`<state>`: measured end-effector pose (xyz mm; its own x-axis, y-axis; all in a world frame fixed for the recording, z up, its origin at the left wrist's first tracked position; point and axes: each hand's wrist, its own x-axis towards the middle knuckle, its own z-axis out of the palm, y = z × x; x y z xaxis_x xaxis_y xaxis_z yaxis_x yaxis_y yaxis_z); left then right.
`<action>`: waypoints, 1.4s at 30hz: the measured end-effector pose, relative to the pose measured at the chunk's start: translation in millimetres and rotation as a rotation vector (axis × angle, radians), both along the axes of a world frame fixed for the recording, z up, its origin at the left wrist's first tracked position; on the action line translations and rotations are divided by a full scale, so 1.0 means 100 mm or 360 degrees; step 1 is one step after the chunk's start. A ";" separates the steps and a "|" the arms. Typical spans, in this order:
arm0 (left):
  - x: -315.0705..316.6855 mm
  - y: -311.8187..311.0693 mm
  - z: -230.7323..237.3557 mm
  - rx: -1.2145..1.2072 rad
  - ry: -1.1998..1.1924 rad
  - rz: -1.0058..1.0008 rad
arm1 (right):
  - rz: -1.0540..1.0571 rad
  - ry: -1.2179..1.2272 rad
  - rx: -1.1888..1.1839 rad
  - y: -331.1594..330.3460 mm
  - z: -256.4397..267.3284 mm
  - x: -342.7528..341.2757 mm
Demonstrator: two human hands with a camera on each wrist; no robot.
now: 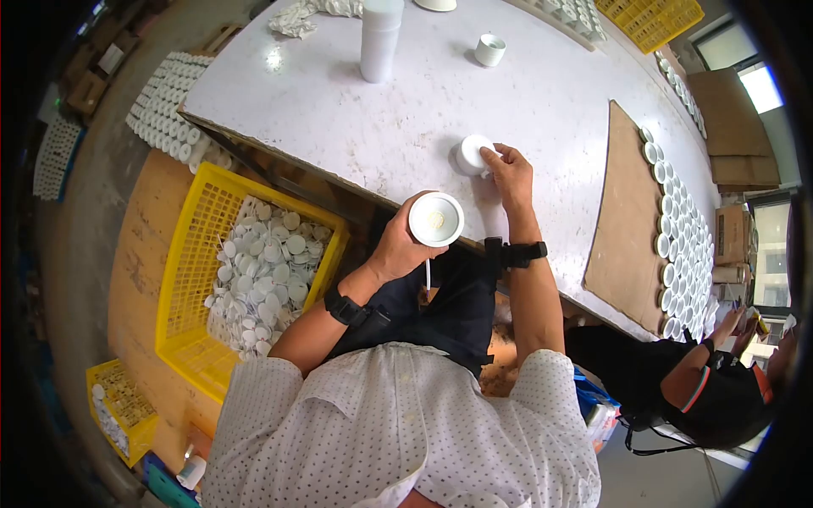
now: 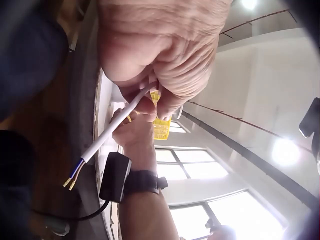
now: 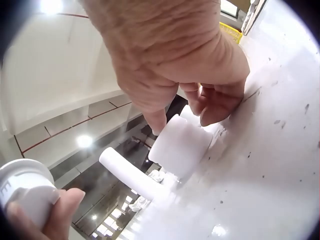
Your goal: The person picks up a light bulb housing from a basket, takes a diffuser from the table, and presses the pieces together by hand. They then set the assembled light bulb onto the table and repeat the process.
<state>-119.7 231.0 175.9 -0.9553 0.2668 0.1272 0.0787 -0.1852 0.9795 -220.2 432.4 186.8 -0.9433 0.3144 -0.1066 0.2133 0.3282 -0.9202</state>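
Observation:
My left hand (image 1: 398,245) (image 2: 160,45) grips a round white lamp (image 1: 436,219) (image 3: 30,187), its open face turned up towards the head view. From under this hand a white cable (image 2: 112,127) hangs down, ending in blue and brown wires with bare tips. At the table's near edge my right hand (image 1: 513,179) (image 3: 175,60) pinches the side of a second white round piece (image 1: 474,156) (image 3: 180,145), which stands on the table. The palm side of the lamp is hidden by my left hand.
A tall white cylinder (image 1: 380,42) and a small white cup (image 1: 489,50) stand farther back on the table (image 1: 339,127). Left of my legs is a yellow crate (image 1: 182,279) of white discs. Cardboard (image 1: 614,220) and rows of white rings (image 1: 682,245) lie right; a person (image 1: 694,381) is there.

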 end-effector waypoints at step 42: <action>0.04 0.34 0.08 -0.0305 -0.0073 -0.0177 | -0.0056 -0.0037 -0.0928 -0.26 -0.07 1.29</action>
<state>-115.9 264.8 183.8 -0.9224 0.3857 0.0213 0.0230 -0.0001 0.9997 -91.5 406.7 179.9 -0.9287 0.2288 -0.2919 0.2373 -0.2385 -0.9417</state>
